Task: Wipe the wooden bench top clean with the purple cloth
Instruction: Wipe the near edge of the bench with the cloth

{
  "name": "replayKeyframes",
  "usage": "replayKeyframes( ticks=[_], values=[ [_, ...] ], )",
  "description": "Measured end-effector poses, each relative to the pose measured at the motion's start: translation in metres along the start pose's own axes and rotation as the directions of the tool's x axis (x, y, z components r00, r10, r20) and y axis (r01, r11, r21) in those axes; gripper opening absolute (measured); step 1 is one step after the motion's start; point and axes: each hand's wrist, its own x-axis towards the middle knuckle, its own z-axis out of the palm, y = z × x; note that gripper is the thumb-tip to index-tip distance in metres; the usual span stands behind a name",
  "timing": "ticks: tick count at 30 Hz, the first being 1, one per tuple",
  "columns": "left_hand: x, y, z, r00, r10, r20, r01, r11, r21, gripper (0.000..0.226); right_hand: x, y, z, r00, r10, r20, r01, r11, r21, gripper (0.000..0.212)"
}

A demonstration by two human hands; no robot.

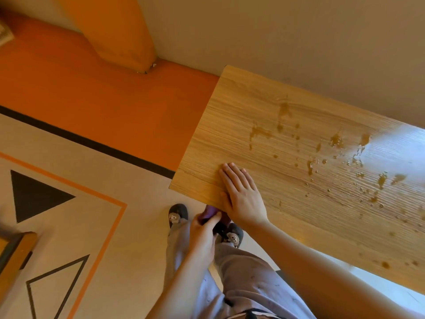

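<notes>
Resting flat on brown-spotted bench top (299, 107), right hand (241, 194); left hand (203, 236) gripping purple cloth (208, 214).

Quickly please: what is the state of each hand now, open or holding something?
Left hand: grips the cloth, beside the bench's near edge.
Right hand: open, flat on the bench.

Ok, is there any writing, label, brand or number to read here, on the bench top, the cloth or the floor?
None: no readable text anywhere in this view.
Wooden bench top: only grain and brown splashes.
Purple cloth, gripped by the left hand: no tag shows.
Floor: black triangles and orange lines, no letters.
Slippers: small animal faces, no writing.
</notes>
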Motion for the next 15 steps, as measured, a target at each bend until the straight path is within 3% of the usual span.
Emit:
replayKeyframes(
  ticks=[3,11,15],
  values=[
    [0.011,0.02,-0.016,0.996,0.087,-0.036,-0.085,0.994,0.068,0.02,0.001,-0.001,0.001,1.0,-0.005,-0.01,0.005,1.0,0.011,0.054],
    [0.034,0.055,-0.035,0.97,0.138,-0.201,-0.162,0.981,-0.106,0.015,0.002,0.001,0.001,1.0,0.004,-0.01,-0.004,1.0,0.019,0.054],
    [0.01,0.013,-0.006,0.994,0.066,-0.088,-0.058,0.995,0.086,0.02,0.001,0.001,0.0,1.0,-0.001,-0.016,0.001,1.0,0.015,0.053]
  ],
)
